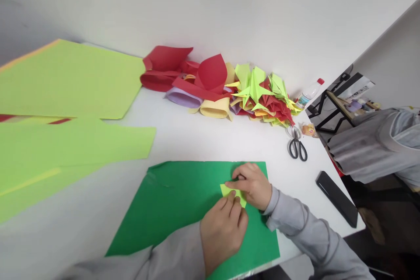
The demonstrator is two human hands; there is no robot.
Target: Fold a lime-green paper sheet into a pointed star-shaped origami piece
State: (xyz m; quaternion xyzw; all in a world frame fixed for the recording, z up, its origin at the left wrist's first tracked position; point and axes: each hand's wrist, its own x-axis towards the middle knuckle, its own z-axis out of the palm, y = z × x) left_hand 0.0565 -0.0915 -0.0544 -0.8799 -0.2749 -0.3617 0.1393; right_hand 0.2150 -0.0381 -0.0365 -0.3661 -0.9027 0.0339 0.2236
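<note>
A small lime-green folded paper piece (229,191) lies on a dark green paper sheet (177,201) on the white table (197,140). My left hand (223,229) comes in from below, fingers curled, with the fingertips pressing on the piece's near edge. My right hand (251,183) covers its far right side, fingers bent and pinching the paper. Most of the piece is hidden under both hands.
Large lime-green sheets (65,83) lie at the left. A heap of red, yellow and green folded paper (226,92) sits by the wall. Scissors (297,145), a bottle (308,93) and a black flat object (336,197) lie at the right. A grey-clad person (377,144) sits beyond the table's edge.
</note>
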